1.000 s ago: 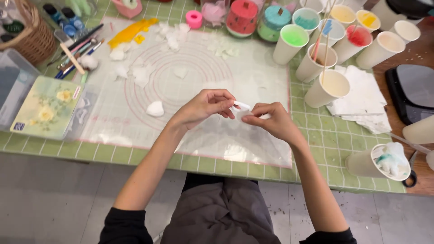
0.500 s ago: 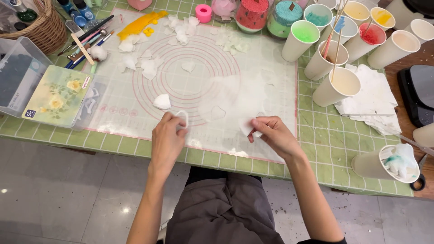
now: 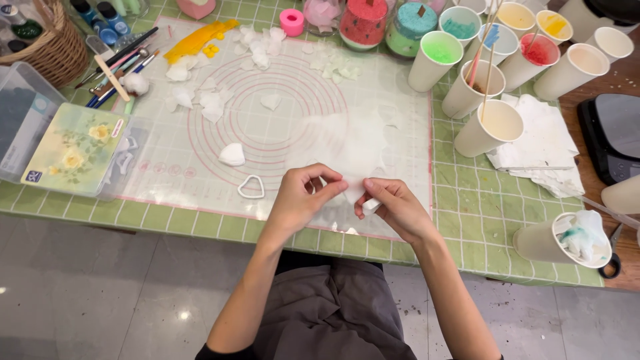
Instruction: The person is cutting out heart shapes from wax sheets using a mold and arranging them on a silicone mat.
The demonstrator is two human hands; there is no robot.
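**Both hands pinching a white piece**

Pinching a small white piece (image 3: 353, 192) between them, the left hand (image 3: 303, 197) and right hand (image 3: 393, 207) are working over the translucent ringed mat (image 3: 280, 107). Lying leftward are a white heart-shaped cutter (image 3: 251, 188) and a flat rectangular package with yellow flowers (image 3: 73, 148).

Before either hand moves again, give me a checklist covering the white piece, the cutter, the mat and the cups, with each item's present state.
1. White piece gripped by both hands: ok, the left hand and right hand pinch it together.
2. Piece whole, not torn: cannot tell, the fingers cover most of it.
3. Heart-shaped cutter within reach: ok, it lies on the silicone mat, just beside the left hand.
4. Paper cup clear of the hands: ok, it stands upright, apart from them.
5. Paper cup with a blue-stained tissue safely on the table: not ok, it stands near the front edge by the right forearm.
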